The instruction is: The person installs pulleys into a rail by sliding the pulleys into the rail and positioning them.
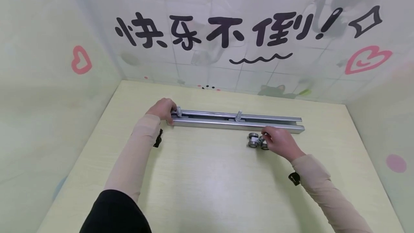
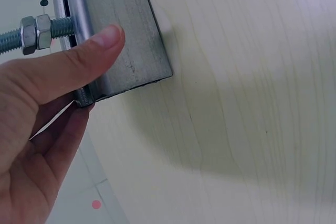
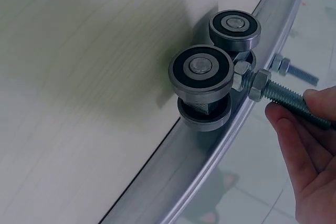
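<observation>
A long silver metal channel rail [image 1: 210,122] lies across the far part of the table, its slot facing up. My left hand [image 1: 162,110] grips its left end, with the thumb [image 2: 107,38] on the side wall. Two threaded bolts stand up from the slot, one bolt [image 1: 179,111] beside my left hand and another bolt [image 1: 239,115] near the middle. In front of the rail's right part, my right hand [image 1: 279,141] pinches the threaded bolt [image 3: 286,97] of a roller trolley [image 3: 202,72]. This trolley has several dark-faced metal wheels and nuts on its bolt.
The pale wood-grain table [image 1: 200,182] stretches towards me. Behind it rises a white printed wall [image 1: 207,71] with large dark characters. Pale side panels border the table on the left and right. A black wrist device [image 1: 294,178] hangs beneath my right forearm.
</observation>
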